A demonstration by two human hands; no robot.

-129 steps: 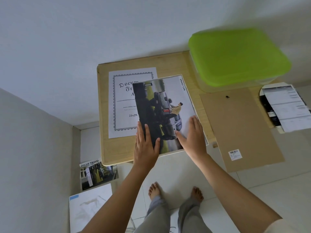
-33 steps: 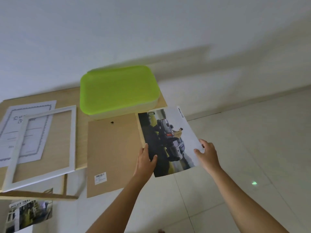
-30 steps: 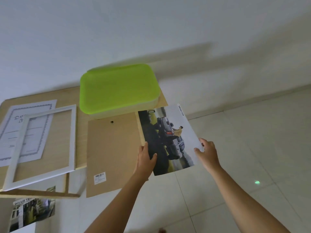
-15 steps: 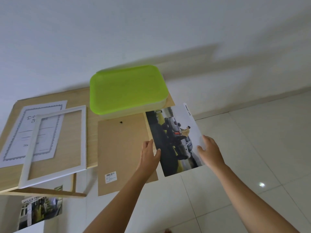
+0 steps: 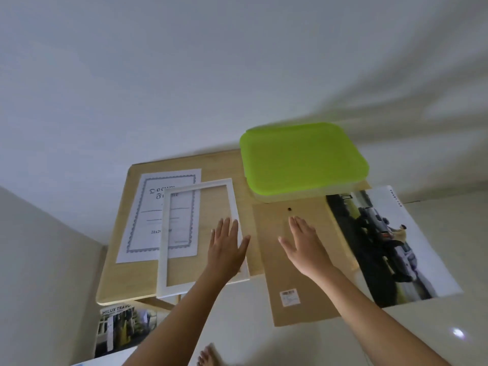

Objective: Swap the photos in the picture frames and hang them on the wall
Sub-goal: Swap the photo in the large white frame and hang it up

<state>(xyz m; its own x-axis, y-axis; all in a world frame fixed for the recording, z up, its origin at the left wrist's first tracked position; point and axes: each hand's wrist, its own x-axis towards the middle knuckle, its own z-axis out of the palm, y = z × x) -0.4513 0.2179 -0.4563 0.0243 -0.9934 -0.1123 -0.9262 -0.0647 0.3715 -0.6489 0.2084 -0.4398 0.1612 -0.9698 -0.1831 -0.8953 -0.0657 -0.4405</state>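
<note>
Light wooden table (image 5: 219,163), set against a white wall. On its top, left part: one document sheet (image 5: 148,225) with an ornate border, flat. A white frame (image 5: 162,247), empty, lies across the sheet's right half and overhangs the near edge. Far right corner: a container with a green lid (image 5: 303,159). In front of the container, a brown backing board (image 5: 311,310) lies flat and projects well past the near edge. A car photo (image 5: 390,244) lies just beside the board, beyond the table's right edge; its support cannot be determined. Tiled floor (image 5: 290,344) below; a printed sheet (image 5: 124,328) lies under the near left corner.
</note>
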